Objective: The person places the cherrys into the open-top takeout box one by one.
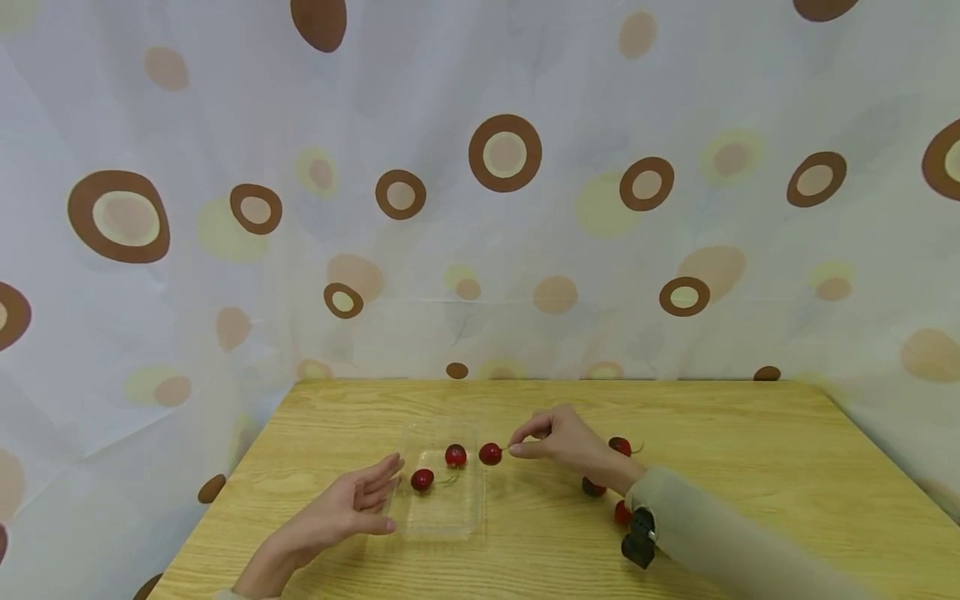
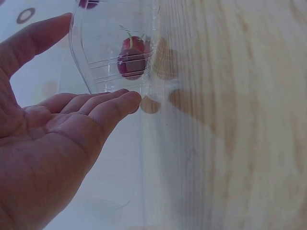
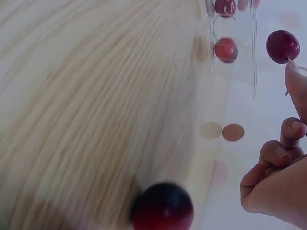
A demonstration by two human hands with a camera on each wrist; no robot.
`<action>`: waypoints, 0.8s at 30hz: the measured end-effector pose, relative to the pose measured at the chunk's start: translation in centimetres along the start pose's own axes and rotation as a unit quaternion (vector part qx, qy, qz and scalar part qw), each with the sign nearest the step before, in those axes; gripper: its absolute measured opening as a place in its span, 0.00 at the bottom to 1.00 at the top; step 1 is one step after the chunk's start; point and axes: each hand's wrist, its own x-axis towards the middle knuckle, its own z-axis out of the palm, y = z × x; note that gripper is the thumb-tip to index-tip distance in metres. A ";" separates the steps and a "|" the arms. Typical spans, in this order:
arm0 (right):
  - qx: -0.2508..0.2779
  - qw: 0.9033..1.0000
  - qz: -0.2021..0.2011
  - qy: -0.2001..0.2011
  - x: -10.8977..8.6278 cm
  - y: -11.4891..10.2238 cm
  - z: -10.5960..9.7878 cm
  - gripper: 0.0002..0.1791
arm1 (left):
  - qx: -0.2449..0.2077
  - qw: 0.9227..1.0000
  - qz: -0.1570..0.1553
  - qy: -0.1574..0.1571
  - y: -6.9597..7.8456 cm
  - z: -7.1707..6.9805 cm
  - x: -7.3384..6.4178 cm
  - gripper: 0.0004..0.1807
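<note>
A clear plastic box [image 1: 438, 531] stands on the table, and two dark red cherries with stems, one nearer [image 1: 422, 480] and one farther [image 1: 455, 455], lie inside it. My right hand [image 1: 562, 443] pinches the stem of another cherry [image 1: 491, 454] between thumb and forefinger; in the right wrist view this cherry [image 3: 283, 46] hangs above the box's rim. My left hand [image 1: 347, 506] is at the box's left side, its fingers extended and thumb apart. In the left wrist view its fingertips [image 2: 128, 99] are close to the box wall; whether they touch it I cannot tell.
Several more cherries lie on the wooden table [image 1: 735, 433] around my right forearm: one behind it [image 1: 619, 445], one partly under it [image 1: 593, 487] and one beside the cuff [image 1: 622, 512]. A black device [image 1: 639, 540] is strapped to the right wrist. A patterned curtain [image 1: 480, 250] stands behind the table.
</note>
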 end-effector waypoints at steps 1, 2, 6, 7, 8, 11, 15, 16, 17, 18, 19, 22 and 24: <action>0.005 1.000 -0.001 0.000 0.2 -0.1 0.4 0.08 | 0.001 1.000 0.001 0.000 0.0 0.0 0.0 0.50; 0.007 1.000 -0.002 0.000 0.5 -0.1 0.7 0.08 | 0.001 1.000 0.001 0.001 0.0 0.0 0.0 0.50; 0.019 1.000 -0.010 0.000 1.5 -0.6 2.1 0.08 | 0.003 1.000 0.005 0.002 0.0 0.0 0.0 0.50; 0.021 1.000 -0.013 -0.001 1.7 -0.8 2.5 0.08 | 0.003 1.000 0.006 0.003 0.0 0.0 0.0 0.50; 0.023 1.000 -0.015 -0.003 1.9 -0.9 2.9 0.08 | 0.003 1.000 0.007 0.003 -0.1 0.1 0.0 0.50; 0.030 0.999 -0.020 -0.007 2.3 -1.3 3.9 0.07 | 0.006 1.000 0.009 0.004 -0.1 0.1 0.0 0.50; 0.024 0.999 -0.021 -0.004 2.8 -1.8 5.2 0.05 | 0.007 1.000 0.009 0.004 -0.1 0.1 0.0 0.50; 0.024 1.000 -0.020 -0.002 2.9 -1.9 5.5 0.04 | 0.007 1.000 0.009 0.005 -0.1 0.1 0.0 0.50; 0.025 1.000 -0.018 -0.001 3.0 -2.0 5.8 0.04 | 0.007 1.000 0.008 0.005 -0.1 0.1 0.0 0.50; 0.025 1.000 -0.017 -0.001 3.1 -2.1 6.1 0.03 | 0.008 1.000 0.008 0.005 -0.1 0.1 0.0 0.50; 0.025 1.000 -0.016 0.000 3.1 -2.2 6.3 0.03 | 0.008 1.000 0.008 0.005 0.0 0.2 0.0 0.50; 0.025 1.000 -0.019 0.000 3.3 -2.4 7.1 0.02 | 0.009 1.000 0.007 0.006 0.0 0.2 0.0 0.50; 0.023 1.000 -0.022 -0.002 3.3 -2.5 7.5 0.02 | 0.009 1.000 0.004 0.006 0.0 0.2 -0.1 0.50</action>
